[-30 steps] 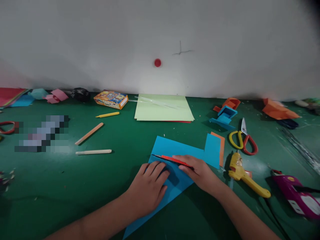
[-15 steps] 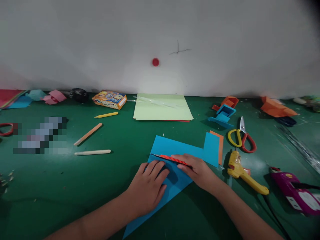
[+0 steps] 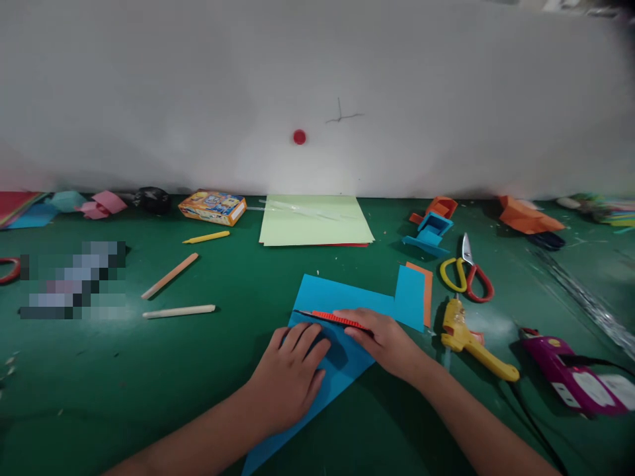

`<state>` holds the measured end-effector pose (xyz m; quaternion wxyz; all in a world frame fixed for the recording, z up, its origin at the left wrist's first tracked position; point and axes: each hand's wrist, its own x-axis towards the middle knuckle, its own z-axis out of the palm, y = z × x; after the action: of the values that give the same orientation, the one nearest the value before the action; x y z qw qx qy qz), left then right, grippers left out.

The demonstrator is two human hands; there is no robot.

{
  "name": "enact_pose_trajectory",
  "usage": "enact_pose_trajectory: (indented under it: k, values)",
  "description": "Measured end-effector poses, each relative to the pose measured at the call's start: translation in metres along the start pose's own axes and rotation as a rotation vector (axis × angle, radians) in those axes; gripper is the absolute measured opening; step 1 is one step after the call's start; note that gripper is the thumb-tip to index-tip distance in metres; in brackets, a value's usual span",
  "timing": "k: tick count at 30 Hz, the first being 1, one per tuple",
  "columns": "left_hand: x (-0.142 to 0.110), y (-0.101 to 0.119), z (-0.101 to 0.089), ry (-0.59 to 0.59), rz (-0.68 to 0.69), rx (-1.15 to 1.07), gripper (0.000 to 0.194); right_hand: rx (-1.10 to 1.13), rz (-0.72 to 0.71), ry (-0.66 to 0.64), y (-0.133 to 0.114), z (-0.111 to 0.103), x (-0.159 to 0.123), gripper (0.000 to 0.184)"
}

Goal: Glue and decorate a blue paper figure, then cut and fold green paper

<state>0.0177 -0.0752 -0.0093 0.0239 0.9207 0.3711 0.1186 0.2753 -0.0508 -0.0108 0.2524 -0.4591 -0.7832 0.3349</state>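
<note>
Far left of the frame, a heap of pink and teal paper scraps (image 3: 94,203) sits against the wall, with a black lump (image 3: 151,198) and an orange printed box (image 3: 212,207) just to their right. Below those, on the green table (image 3: 124,370), lie three sticks: a yellow one (image 3: 206,237), a peach one (image 3: 169,276) and a pale one (image 3: 179,311), each apart from the others.

Lower centre, the left hand (image 3: 292,380) lies flat on the blue paper sheet (image 3: 342,311), fingers spread and pressing down, gripping nothing. Just right of it, the right hand (image 3: 389,344) has its fingers curled shut round a red utility knife (image 3: 333,318), whose tip rests on the blue sheet near the left fingertips. The sheet runs from the bottom centre edge up to mid-frame.

Above it, against the wall, is a pale green paper stack (image 3: 315,220). Right of the blue sheet, an orange strip (image 3: 427,294) peeks out from under its edge. Further right lie small blue and orange folded boxes (image 3: 430,223), yellow-and-red scissors (image 3: 466,274), a yellow glue gun (image 3: 469,338) near the right wrist, and at the lower right a purple device (image 3: 570,377).
</note>
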Motion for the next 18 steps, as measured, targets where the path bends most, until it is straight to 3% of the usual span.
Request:
enact_pose_trajectory:
  k: [18]
  values:
    - [-0.0014,-0.0013,-0.0003,-0.021,-0.004,0.010,0.038,0.038,-0.005,0.016,-0.0005,0.0007,-0.0002,0.041]
